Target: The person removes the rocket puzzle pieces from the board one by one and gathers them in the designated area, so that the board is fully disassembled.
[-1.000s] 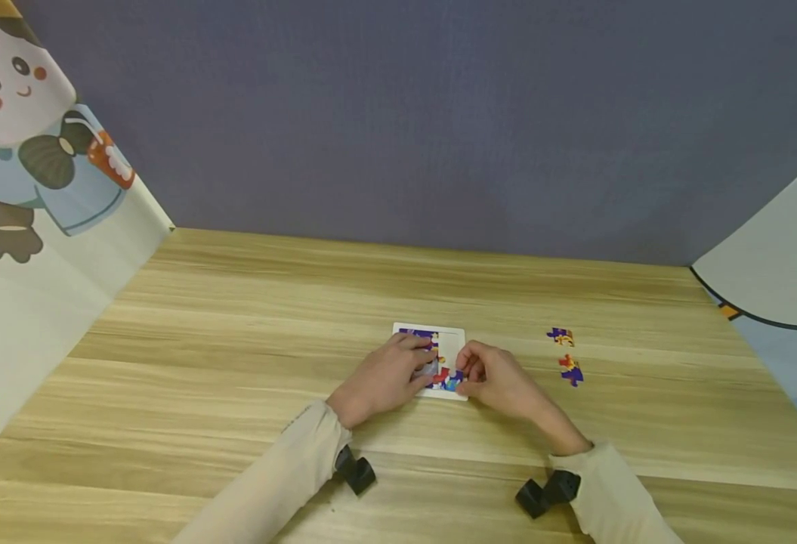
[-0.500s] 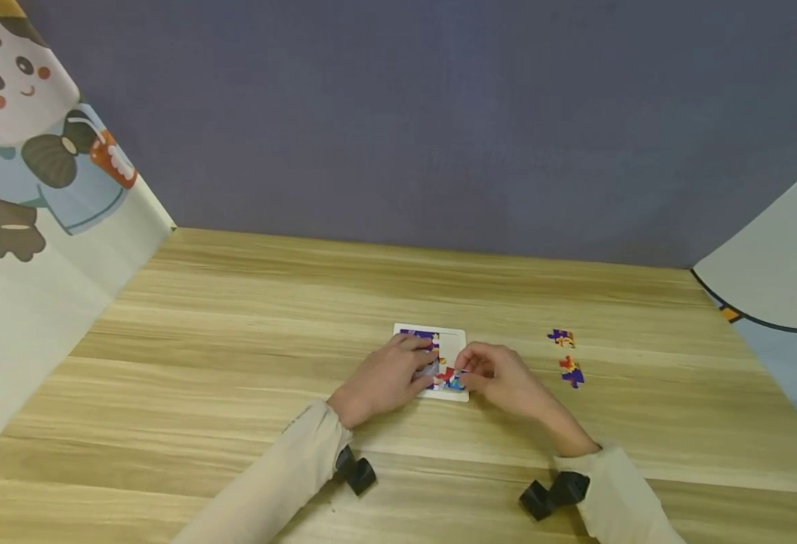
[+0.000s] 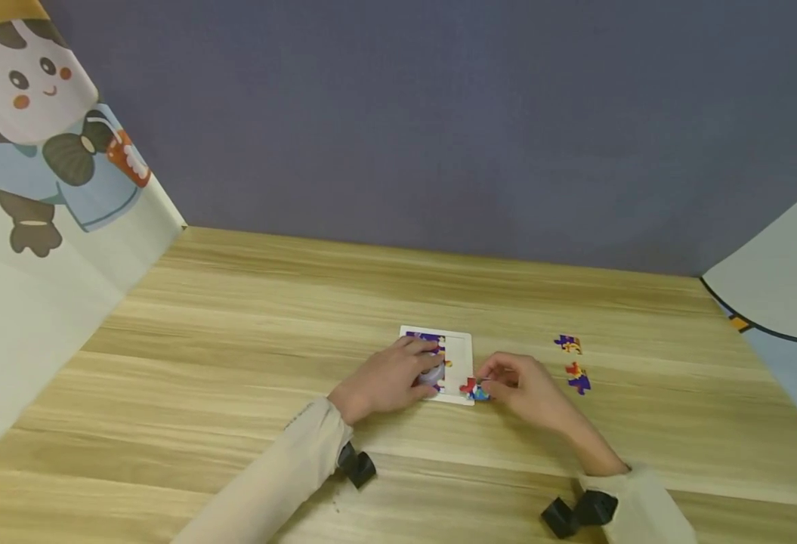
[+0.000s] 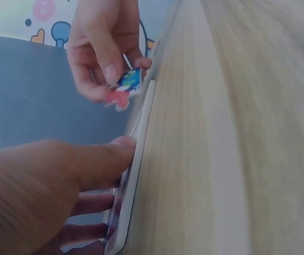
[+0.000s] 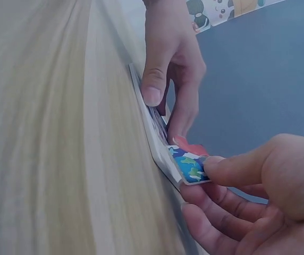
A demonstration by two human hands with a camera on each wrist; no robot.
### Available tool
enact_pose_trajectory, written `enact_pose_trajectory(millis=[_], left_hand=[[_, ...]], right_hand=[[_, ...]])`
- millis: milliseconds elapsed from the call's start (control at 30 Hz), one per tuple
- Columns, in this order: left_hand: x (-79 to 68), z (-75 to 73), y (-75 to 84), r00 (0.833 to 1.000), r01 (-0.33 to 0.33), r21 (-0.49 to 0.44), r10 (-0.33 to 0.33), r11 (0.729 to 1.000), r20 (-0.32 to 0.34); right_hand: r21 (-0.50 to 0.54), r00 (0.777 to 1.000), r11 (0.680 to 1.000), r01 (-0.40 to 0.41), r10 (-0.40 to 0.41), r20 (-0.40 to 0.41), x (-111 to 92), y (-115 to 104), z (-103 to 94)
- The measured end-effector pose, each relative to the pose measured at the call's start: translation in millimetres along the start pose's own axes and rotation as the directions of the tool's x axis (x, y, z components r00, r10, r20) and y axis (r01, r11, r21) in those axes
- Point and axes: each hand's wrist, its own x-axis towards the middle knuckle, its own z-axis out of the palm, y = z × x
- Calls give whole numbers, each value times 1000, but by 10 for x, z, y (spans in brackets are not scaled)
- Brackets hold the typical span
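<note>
Yellowish wood grain runs in long streaks across the table (image 3: 269,325), which meets a smooth blue-grey wall (image 3: 439,136) behind it and a pale side panel (image 3: 92,279) printed with a rounded cartoon figure (image 3: 58,143). Near the middle lies a thin, flat puzzle board (image 3: 464,355) with a white rim, partly filled with purple printed pieces. Across its left part rests the left hand (image 3: 391,378), fingers spread. At the board's near right corner, the right hand (image 3: 527,389) pinches a knobbed, glossy red-and-blue puzzle piece (image 5: 189,164) between thumb and fingers. Farther right lie two interlocking-shaped pieces, one purple-and-yellow (image 3: 568,344), the other red-and-purple (image 3: 578,378). Both sleeves (image 3: 276,461) are beige cloth.
</note>
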Motion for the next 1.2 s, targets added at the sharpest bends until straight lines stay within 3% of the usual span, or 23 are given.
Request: enact_pose_trajectory(millis=[333, 900, 1200], left_hand=[[20, 26, -38, 999, -25, -21, 25, 999, -26], [73, 50, -36, 999, -18, -17, 18, 1000, -27], [99, 61, -20, 1000, -8, -18, 7, 1000, -28]], right_hand=[[9, 999, 1000, 13, -12, -32, -197, 119, -125], [159, 995, 983, -90, 95, -22, -410, 354, -336], [123, 991, 987, -108, 116, -63, -507, 473, -432]])
